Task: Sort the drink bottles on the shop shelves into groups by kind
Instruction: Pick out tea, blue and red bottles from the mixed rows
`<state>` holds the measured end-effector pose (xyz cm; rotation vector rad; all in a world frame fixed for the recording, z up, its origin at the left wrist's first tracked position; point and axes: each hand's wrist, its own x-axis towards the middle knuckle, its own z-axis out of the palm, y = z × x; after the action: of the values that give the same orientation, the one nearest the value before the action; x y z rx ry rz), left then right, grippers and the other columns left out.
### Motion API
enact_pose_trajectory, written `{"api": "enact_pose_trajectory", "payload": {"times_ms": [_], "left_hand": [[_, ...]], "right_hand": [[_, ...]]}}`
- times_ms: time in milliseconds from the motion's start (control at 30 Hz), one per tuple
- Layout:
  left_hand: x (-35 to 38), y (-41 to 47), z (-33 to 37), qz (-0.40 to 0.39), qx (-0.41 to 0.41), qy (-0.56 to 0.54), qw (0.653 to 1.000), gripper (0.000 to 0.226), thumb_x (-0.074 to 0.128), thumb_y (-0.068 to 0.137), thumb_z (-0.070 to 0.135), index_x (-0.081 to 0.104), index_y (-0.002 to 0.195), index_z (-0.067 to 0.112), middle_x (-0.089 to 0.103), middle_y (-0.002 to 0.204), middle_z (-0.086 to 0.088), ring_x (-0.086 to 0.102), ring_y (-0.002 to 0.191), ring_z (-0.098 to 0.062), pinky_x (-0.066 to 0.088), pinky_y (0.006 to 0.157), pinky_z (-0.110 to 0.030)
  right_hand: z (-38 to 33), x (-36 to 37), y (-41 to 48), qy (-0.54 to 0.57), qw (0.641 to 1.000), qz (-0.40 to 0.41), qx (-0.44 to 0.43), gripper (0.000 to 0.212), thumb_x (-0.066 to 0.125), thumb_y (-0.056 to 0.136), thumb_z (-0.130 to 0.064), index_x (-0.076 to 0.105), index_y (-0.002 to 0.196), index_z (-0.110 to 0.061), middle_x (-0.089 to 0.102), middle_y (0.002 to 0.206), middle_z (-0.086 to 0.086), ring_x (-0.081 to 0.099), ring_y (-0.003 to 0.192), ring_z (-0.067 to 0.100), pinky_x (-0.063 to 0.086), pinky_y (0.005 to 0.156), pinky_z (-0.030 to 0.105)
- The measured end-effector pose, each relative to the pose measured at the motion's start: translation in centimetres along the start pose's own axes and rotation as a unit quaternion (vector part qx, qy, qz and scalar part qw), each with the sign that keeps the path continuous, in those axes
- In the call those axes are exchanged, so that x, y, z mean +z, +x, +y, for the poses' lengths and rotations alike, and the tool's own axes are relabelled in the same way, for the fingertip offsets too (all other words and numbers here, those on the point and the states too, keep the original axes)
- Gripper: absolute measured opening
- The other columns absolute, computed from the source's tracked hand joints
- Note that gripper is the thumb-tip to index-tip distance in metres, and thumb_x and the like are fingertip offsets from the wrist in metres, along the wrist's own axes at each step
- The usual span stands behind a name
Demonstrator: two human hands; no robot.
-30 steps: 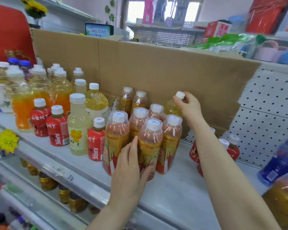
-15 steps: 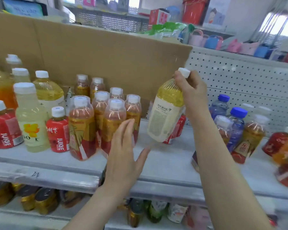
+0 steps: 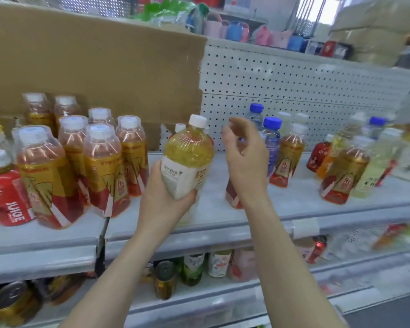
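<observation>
Gripping a yellow bottle (image 3: 187, 152) by its base at centre frame, before the shelf (image 3: 294, 209), the left hand (image 3: 162, 204) leaves the right hand (image 3: 246, 162) empty, loosely curled, seemingly ready for the mixed bottles (image 3: 346, 171) at right.

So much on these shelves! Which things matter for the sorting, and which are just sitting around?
Part of the job: yellow bottle in the left hand; red-and-gold bottles; blue-capped bottles; red juice bottle.
Just there: cardboard sheet; pegboard; pink and blue containers up top.

The right hand (image 3: 246, 162) hides most of a red-based bottle (image 3: 233, 198).
</observation>
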<state>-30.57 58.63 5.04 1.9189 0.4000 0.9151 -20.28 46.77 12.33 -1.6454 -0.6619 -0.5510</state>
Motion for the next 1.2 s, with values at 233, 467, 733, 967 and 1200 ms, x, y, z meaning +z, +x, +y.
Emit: {"api": "enact_pose_trajectory", "payload": {"times_ms": [233,467,733,967,1200], "left_hand": [[-1.4,-0.8,-1.4,0.076,-0.038,-0.071,0.994,0.082,0.086,0.07,0.017,0.039,0.136,0.029,0.048,0.113,0.032,0.05,0.108,0.002,0.037,0.076,-0.005],[-5.9,-2.6,0.1,0.154,-0.025,-0.125,0.98,0.078,0.089,0.061,0.038,0.047,0.127,0.032,0.063,0.119,0.018,0.06,0.11,0.001,0.055,0.081,-0.02],[-11.9,-5.1,-0.6,0.201,-0.041,-0.101,0.974,0.07,0.085,0.056,0.038,0.052,0.118,0.039,0.068,0.106,0.024,0.064,0.101,0.004,0.055,0.072,-0.017],[-11.7,-5.9,-1.6,0.154,-0.053,-0.083,0.983,0.063,0.082,0.073,0.007,0.051,0.125,0.025,0.065,0.115,0.013,0.064,0.101,0.003,0.055,0.068,-0.014],[-10.6,-5.9,-1.6,0.083,-0.071,-0.151,0.983,0.075,0.09,0.05,0.045,0.054,0.115,0.044,0.067,0.117,0.013,0.064,0.106,-0.006,0.055,0.079,-0.032]], "right_hand": [[7.7,-2.1,-2.5,-0.161,0.978,-0.02,0.133,0.084,0.076,0.082,-0.041,0.031,0.151,-0.024,0.053,0.141,0.004,0.052,0.126,0.025,0.046,0.103,0.044],[5.8,1.8,-2.7,-0.093,0.976,-0.161,0.112,0.076,0.083,0.075,-0.044,0.041,0.137,-0.034,0.054,0.126,-0.011,0.055,0.117,0.012,0.051,0.1,0.04],[1.5,10.2,-4.7,0.028,0.957,-0.283,0.058,0.074,0.083,0.078,-0.043,0.044,0.139,-0.032,0.064,0.116,-0.018,0.061,0.098,-0.003,0.054,0.086,0.024],[1.2,12.3,-4.5,0.027,0.954,-0.289,0.073,0.08,0.081,0.08,-0.045,0.037,0.144,-0.028,0.064,0.13,-0.004,0.063,0.115,0.018,0.054,0.097,0.043],[3.1,6.0,-4.7,-0.02,0.985,-0.141,0.098,0.069,0.075,0.087,-0.044,0.04,0.144,-0.03,0.057,0.13,-0.008,0.058,0.114,0.009,0.052,0.097,0.034]]}}
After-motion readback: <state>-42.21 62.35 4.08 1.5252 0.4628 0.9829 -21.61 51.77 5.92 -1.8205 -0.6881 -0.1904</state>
